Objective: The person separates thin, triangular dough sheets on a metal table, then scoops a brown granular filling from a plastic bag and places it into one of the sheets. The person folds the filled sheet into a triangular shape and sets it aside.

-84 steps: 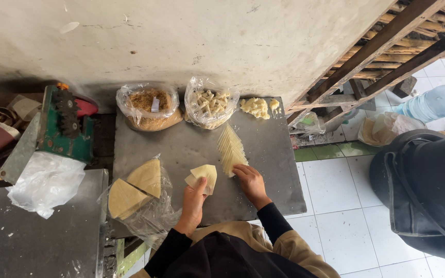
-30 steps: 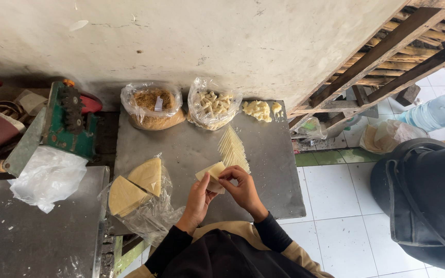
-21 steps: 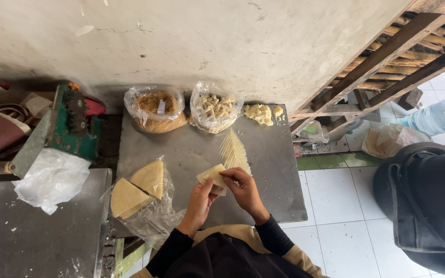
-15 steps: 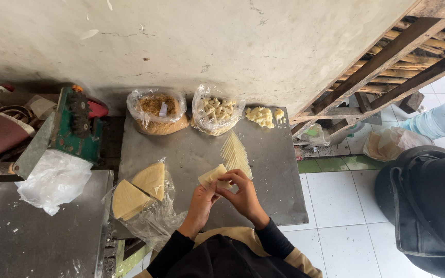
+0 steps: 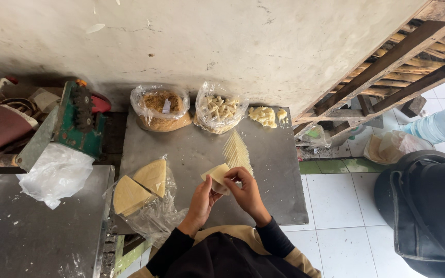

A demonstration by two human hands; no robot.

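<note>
Just above the table (image 5: 191, 149), the left hand (image 5: 202, 194) and right hand (image 5: 245, 188) pinch a pale dough sheet (image 5: 217, 174) in closed fingers, its long axis tilting far-right, near the table's middle.

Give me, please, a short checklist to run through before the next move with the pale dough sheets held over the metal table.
1. Both hands on the stack: ok. The left hand and right hand both grip the dough sheets.
2. Stack lifted off the metal table: cannot tell; the hands hide its underside.
3. Fanned row of sheets lies flat and tidy: ok.
4. Bare table surface left of the row: ok.
5. Wedge stacks in the plastic wrap sit apart from the hands: ok.
6. Single sheet separated from the stack: cannot tell; the fingers cover the edge.
</note>
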